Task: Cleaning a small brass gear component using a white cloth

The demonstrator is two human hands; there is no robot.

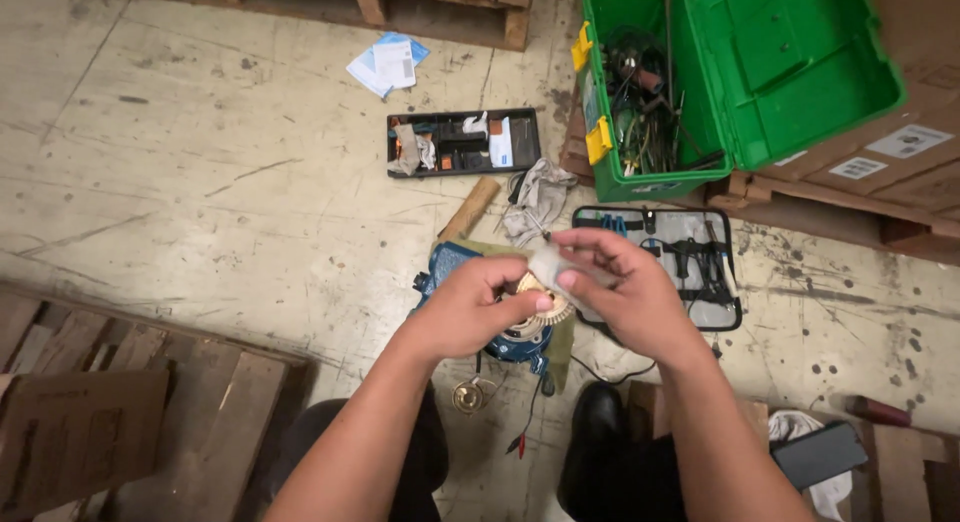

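A pale, toothed gear-like ring (550, 307) sits between the two hands, held just above a blue motor housing (505, 337) that rests on the concrete floor (230, 182) between the person's knees. The left hand (470, 307) closes its fingers (520, 302) around the ring's near edge, thumb and forefinger pinched tight on it. The right hand (625, 287) curls over from the other side, its fingers holding a small whitish piece (555, 265) against the ring's top — what that piece is cannot be told, since it is blurred.

Below the housing lie a small brass-coloured round part (468, 395) and thin wires with red and black clips (522, 437). Just beyond the hands, an open grey tool pouch (690, 257) lies flat on the floor, with a crumpled grey rag (535, 197) and a short wooden handle (470, 207) beside it. Farther out is a black tray of small parts (460, 142), then some white and blue papers (388, 62). At the upper right an open green toolbox (740, 72) with yellow latches stands full of tools on a wooden pallet. A dark phone (820, 454) lies on a white cloth at the lower right.
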